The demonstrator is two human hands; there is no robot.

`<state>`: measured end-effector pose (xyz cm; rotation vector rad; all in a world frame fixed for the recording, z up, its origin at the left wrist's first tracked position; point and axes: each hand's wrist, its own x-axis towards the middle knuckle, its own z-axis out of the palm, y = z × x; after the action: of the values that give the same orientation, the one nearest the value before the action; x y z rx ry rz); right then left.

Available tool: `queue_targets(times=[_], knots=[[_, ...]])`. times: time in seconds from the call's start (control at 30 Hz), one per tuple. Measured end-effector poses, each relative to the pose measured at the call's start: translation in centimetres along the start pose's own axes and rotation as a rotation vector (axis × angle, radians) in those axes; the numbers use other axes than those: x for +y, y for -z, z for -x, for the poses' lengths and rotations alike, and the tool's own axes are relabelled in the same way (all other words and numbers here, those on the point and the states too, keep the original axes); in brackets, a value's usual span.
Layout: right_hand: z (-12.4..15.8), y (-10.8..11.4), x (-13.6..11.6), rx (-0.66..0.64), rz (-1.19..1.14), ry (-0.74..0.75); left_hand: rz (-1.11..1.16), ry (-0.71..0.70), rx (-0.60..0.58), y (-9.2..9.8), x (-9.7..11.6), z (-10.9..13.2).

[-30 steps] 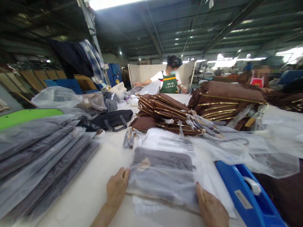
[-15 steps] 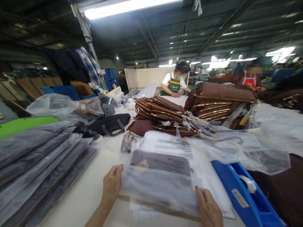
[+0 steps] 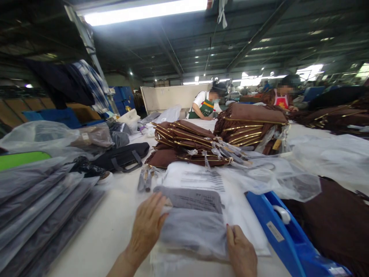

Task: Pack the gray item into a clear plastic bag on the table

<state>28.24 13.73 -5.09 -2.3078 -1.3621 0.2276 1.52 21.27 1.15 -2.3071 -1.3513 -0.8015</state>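
Note:
A grey item in a frosted plastic bag (image 3: 193,231) lies in front of me, its frosted front part covering the lower half. Grey fabric with dark print shows through the clear part above. My left hand (image 3: 148,223) rests on the bag's left edge, fingers stretched out over a small tan patch. At the right edge, my right hand (image 3: 241,248) pinches the plastic between thumb and fingers. Beneath lies a stack of white plastic bags (image 3: 248,227) with printed lines at the far end.
Left lie several bagged grey items (image 3: 49,219) and a black bag (image 3: 123,156). Brown fringed bags with gold zips (image 3: 184,134) are piled ahead. A blue tape dispenser (image 3: 276,227) stands right, beside a brown fringed piece (image 3: 331,215). A co-worker in a green apron (image 3: 205,108) leans over the table.
My left hand has gone from gripping the bag's near left corner to lying flat farther up its left side. The right hand still holds the right edge. The view has shifted rightward.

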Motion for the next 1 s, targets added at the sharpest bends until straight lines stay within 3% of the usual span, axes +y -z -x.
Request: queue_targets(times=[0.03, 0.1, 0.17, 0.27, 0.33, 0.4, 0.43, 0.47, 0.5, 0.6, 0.7, 0.87, 1.0], knots=[[0.0, -0.1, -0.1, 0.009, 0.008, 0.004, 0.001, -0.224, -0.053, -0.4, 0.9, -0.7], [0.0, -0.4, -0.2, 0.032, 0.023, 0.022, 0.013, -0.436, -0.245, -1.6, 2.5, -2.0], [0.3, -0.4, -0.2, 0.062, 0.04, 0.049, 0.008, -0.43, -0.426, -2.7, 3.4, -3.0], [1.6, 1.0, 1.0, 0.112, 0.072, 0.113, 0.032, -0.369, -0.554, -3.6, 3.8, -3.6], [2.3, 3.6, 2.9, 0.274, 0.023, 0.244, 0.051, -0.351, -0.561, -3.8, 3.6, -3.4], [2.5, 7.4, 5.5, 0.551, -0.065, 0.386, 0.069, -0.352, -0.546, -4.1, 3.2, -3.2], [2.3, 9.5, 6.9, 0.668, -0.095, 0.388, 0.082, -0.354, -0.538, -4.2, 3.1, -3.1], [1.9, 11.6, 8.2, 0.7, -0.104, 0.32, 0.095, -0.353, -0.528, -4.4, 3.0, -3.0], [1.4, 13.4, 9.5, 0.657, -0.165, 0.19, 0.109, -0.353, -0.517, -4.5, 2.9, -2.9], [-0.7, 16.6, 11.8, 0.239, -0.393, -0.132, 0.131, -0.352, -0.491, -4.6, 2.8, -2.8], [-2.0, 16.7, 11.9, 0.022, -0.521, -0.182, 0.119, -0.352, -0.493, -4.7, 2.8, -2.8], [-1.3, 16.1, 11.4, -0.022, -0.653, -0.198, 0.112, -0.34, -0.519, -4.5, 2.8, -3.0], [1.7, 15.9, 13.8, 0.123, -0.771, -0.209, 0.107, -0.331, -0.524, -4.5, 2.9, -3.0]])
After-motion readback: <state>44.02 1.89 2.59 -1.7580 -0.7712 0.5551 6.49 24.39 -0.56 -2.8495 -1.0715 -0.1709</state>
